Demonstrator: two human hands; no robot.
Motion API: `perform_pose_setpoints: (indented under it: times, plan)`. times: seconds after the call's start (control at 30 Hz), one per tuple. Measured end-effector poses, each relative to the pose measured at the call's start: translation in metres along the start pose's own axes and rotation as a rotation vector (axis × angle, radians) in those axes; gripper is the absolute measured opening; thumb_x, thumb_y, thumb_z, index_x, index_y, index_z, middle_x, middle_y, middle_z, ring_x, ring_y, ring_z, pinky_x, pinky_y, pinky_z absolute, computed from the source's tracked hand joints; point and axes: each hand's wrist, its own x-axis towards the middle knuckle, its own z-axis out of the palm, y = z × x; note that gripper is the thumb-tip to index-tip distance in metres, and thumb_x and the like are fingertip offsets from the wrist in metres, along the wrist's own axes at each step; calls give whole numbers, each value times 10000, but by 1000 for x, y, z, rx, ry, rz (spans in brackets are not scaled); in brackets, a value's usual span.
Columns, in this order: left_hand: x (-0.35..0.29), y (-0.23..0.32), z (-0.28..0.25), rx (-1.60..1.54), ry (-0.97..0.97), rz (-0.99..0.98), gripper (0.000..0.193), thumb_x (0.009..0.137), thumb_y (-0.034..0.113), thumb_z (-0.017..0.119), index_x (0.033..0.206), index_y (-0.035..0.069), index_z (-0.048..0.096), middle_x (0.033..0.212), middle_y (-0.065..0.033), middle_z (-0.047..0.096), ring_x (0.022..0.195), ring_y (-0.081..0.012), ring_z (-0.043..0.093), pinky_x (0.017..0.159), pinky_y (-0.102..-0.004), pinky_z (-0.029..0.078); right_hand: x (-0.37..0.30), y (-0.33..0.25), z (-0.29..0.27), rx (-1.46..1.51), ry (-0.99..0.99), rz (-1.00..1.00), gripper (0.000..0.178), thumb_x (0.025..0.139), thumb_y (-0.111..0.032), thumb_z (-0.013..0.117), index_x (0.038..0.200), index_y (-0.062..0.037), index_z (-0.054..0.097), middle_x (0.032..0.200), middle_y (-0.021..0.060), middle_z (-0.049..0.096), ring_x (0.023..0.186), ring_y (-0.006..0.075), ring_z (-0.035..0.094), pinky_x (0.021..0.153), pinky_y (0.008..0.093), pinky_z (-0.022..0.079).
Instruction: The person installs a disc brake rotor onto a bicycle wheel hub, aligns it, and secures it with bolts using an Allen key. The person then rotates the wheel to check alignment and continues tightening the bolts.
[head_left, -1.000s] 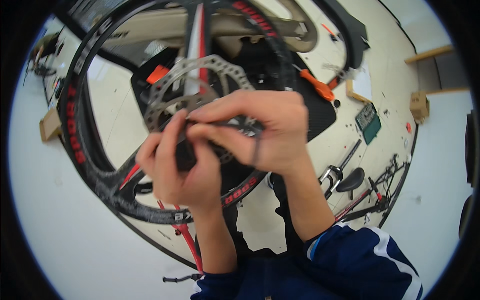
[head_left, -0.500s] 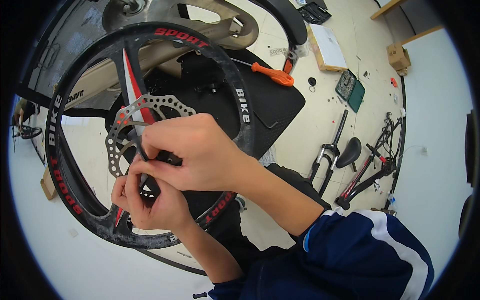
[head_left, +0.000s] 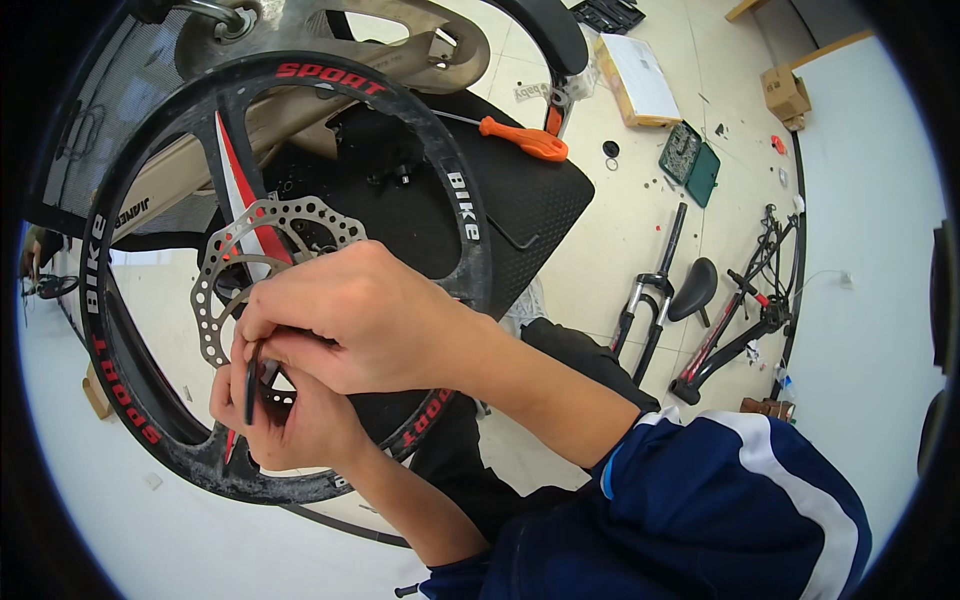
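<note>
My right hand (head_left: 350,315) is closed, thumb and fingers pinching a slim black piece (head_left: 250,390) whose exact kind I cannot make out. Just below it my left hand (head_left: 305,425) is turned up with curled fingers against that piece; whatever else it grips is hidden. Both hands are over the middle of a black bicycle wheel (head_left: 460,205) with red and white spokes. A silver brake disc (head_left: 212,300) full of holes shows beside my fingers. The wheel's hub is mostly hidden by my hands.
Behind the wheel is a black chair seat (head_left: 540,200) carrying an orange-handled screwdriver (head_left: 525,138) and a hex key (head_left: 515,235). On the floor to the right are a suspension fork (head_left: 650,290), a saddle (head_left: 694,290), a bike frame (head_left: 735,330), a green case (head_left: 690,165) and a white box (head_left: 640,85).
Both hands have moved slightly left and down together. More of the slim black piece shows, now pointing downward across my left fingers. The whole view has shifted a little.
</note>
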Motion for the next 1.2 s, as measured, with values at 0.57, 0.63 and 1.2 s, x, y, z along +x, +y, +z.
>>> perform_pose_setpoints:
  times: [0.57, 0.63, 1.2]
  plan:
    - [-2, 5, 2, 116, 13, -46, 271, 815, -17, 795, 1078, -4, 733, 1001, -77, 609, 806, -144, 634, 679, -271, 556, -4, 9, 11, 101, 127, 52, 112, 732, 25, 727, 828, -17, 686, 775, 74, 722, 665, 196, 705, 597, 262, 547]
    - [-3, 10, 3, 84, 7, -90, 327, 796, -55, 796, 1110, -30, 705, 1038, -80, 616, 879, -165, 652, 751, -278, 561, -5, 9, 10, 86, 150, 48, 107, 734, 15, 738, 821, -20, 685, 770, 71, 720, 656, 194, 702, 591, 263, 544]
    - [7, 18, 3, 70, 78, -48, 366, 668, -105, 782, 998, 52, 766, 861, -53, 699, 815, -237, 615, 716, -328, 523, 2, -2, 12, -190, 99, -84, 158, 779, -22, 798, 931, -32, 752, 864, 85, 753, 707, 197, 732, 627, 264, 565]
